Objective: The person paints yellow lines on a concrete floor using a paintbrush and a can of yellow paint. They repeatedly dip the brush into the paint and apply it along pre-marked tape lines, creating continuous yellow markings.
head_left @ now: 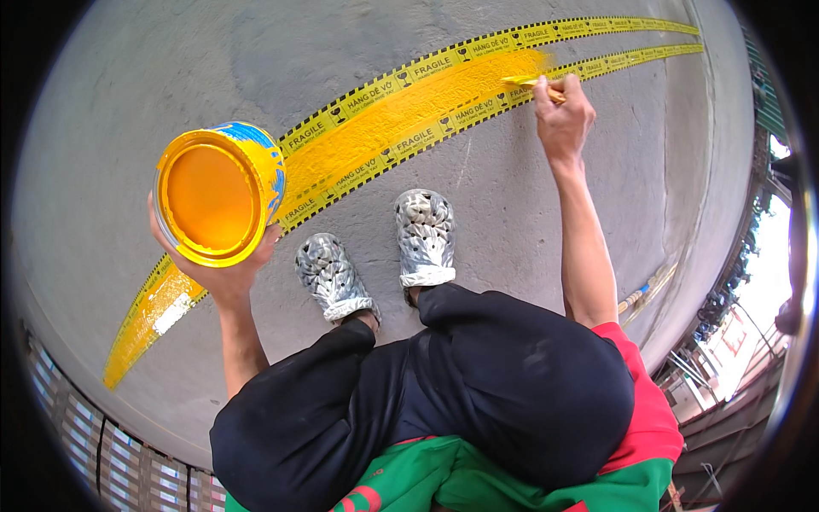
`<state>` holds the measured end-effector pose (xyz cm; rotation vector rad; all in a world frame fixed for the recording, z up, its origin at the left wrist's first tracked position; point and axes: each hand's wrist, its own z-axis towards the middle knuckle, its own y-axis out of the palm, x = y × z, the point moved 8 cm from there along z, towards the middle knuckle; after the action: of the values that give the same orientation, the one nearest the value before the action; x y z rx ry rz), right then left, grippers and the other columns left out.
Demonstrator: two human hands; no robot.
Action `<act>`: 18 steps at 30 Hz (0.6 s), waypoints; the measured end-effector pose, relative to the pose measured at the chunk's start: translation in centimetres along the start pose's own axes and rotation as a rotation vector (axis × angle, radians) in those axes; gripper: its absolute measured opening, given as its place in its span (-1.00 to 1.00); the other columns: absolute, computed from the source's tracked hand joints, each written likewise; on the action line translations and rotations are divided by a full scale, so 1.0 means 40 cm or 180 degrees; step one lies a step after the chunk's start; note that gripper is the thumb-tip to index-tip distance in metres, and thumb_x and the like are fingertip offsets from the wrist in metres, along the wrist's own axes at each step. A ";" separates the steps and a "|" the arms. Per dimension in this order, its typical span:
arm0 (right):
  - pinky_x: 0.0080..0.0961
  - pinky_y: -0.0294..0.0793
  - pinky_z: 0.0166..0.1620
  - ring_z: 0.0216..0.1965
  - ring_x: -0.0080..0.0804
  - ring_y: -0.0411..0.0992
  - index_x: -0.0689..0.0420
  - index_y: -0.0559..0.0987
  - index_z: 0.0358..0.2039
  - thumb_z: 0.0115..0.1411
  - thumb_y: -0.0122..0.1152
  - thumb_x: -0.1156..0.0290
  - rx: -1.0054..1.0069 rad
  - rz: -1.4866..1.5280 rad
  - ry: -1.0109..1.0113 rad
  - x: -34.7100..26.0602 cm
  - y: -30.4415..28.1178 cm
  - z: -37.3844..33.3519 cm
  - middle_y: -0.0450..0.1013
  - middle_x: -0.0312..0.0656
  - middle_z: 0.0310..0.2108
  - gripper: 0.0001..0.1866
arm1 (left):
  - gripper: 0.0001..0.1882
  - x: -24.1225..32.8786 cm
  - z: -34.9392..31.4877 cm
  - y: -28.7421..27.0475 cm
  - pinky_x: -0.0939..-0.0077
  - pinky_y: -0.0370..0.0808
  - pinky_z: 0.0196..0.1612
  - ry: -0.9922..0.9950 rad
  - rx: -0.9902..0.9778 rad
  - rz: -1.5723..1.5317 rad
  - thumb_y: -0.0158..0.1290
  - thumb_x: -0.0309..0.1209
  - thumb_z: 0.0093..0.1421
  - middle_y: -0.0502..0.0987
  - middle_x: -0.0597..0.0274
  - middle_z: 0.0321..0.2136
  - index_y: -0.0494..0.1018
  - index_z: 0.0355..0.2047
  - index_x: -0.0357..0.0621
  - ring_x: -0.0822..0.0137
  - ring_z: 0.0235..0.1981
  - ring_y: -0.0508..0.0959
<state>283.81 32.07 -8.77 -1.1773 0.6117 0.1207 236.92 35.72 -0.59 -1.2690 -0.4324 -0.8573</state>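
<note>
My left hand is wrapped round the underside of a round paint can with a yellow rim and a blue-marked side. Yellow-orange paint fills much of it. In my right hand is a paintbrush, gripped by its handle, its yellow-coated bristles at the lower edge of a painted yellow stripe. Two strips of yellow printed tape, the upper tape and the lower tape, border that stripe. Past the bristles, bare grey floor shows between the tapes.
My feet in patterned grey-and-white clogs rest on the grey concrete floor, just on the near side of the stripe. A stick-like tool lies at the right. Slatted crates or pallets line the lower left.
</note>
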 end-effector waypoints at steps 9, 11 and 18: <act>-0.31 0.50 -0.52 -0.57 -0.20 0.45 0.13 0.38 -0.51 0.22 0.21 0.48 -0.1372 0.1495 -0.0522 -0.399 0.224 -0.253 0.41 -0.12 -0.55 -0.78 | 0.18 0.019 0.001 0.007 0.16 0.24 0.40 0.0062 0.0070 -0.0060 0.48 -0.14 -0.21 0.29 0.06 0.26 0.06 0.36 -0.16 0.13 0.30 0.33; -0.28 0.45 -0.51 -0.58 -0.21 0.44 0.14 0.37 -0.52 0.22 0.25 0.43 -0.1219 0.1877 -0.0430 -0.437 0.233 -0.265 0.38 -0.13 -0.57 -0.75 | 0.19 0.022 0.001 0.012 0.16 0.24 0.40 0.0031 0.0056 -0.0111 0.48 -0.15 -0.22 0.29 0.05 0.26 0.06 0.36 -0.16 0.12 0.30 0.33; -0.59 0.45 -0.60 -0.58 -0.54 0.42 0.11 0.42 -0.49 0.29 0.23 0.42 -0.0468 0.0568 -0.0206 -0.096 0.096 -0.049 0.45 -0.22 -0.58 -0.77 | 0.29 0.007 0.003 -0.015 0.15 0.28 0.36 0.0071 0.0106 0.0036 0.56 -0.10 -0.29 0.32 0.07 0.21 0.02 0.36 -0.18 0.15 0.25 0.38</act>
<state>278.33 32.72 -10.47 -1.2540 0.6586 0.3593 236.67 35.69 0.05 -1.2293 -0.4197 -0.8505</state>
